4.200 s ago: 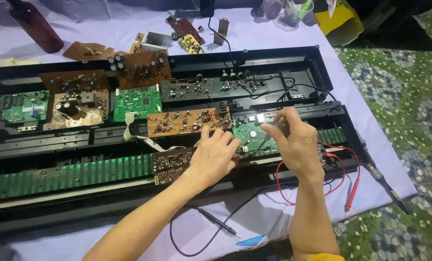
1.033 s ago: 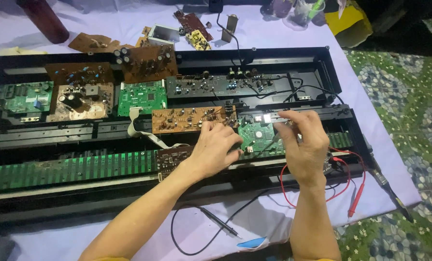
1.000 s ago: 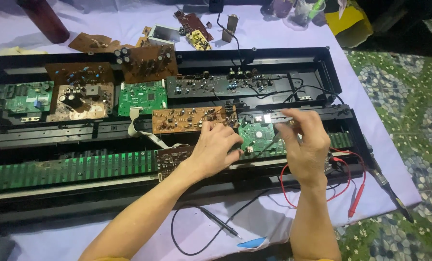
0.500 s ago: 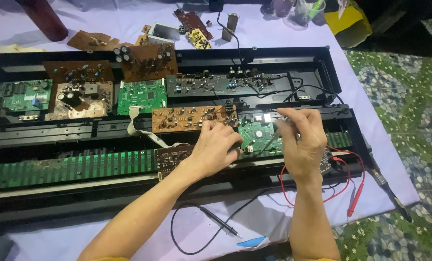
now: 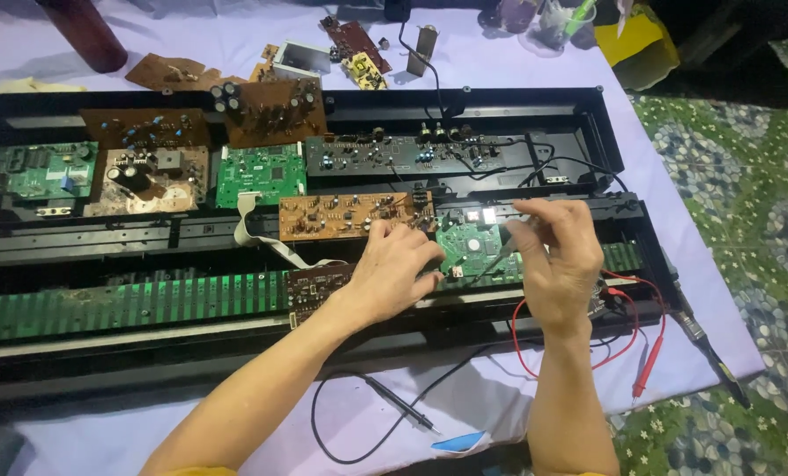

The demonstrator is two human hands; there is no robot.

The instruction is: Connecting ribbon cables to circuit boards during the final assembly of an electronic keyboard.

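Nearest us, a black probe (image 5: 400, 407) with its looping lead lies loose on the lilac cloth of the desk (image 5: 500, 75), and a red probe (image 5: 648, 366) with its red lead lies to the right; neither is in hand. Just beyond them sits the long black chassis (image 5: 535, 97), opened up, with a strip of green key contacts (image 5: 130, 304) running along its near edge.

Our left hand (image 5: 396, 269) rests palm down on a small dark board (image 5: 319, 284), fingers curled loosely and spread toward the green circuit board (image 5: 469, 249), steadying rather than gripping; its grip encloses nothing we can see. Our right hand (image 5: 557, 256) hovers above the right side of that green board, thumb and forefinger pinched together on a thin dark tool whose tip points down at the board; what kind of tool we cannot tell.

We judge that we are working at a point on the green board. The next move calls for a steady tip and a still board.

Farther off lie an orange-brown board (image 5: 345, 216), more boards, and a dark red bottle (image 5: 81, 35).
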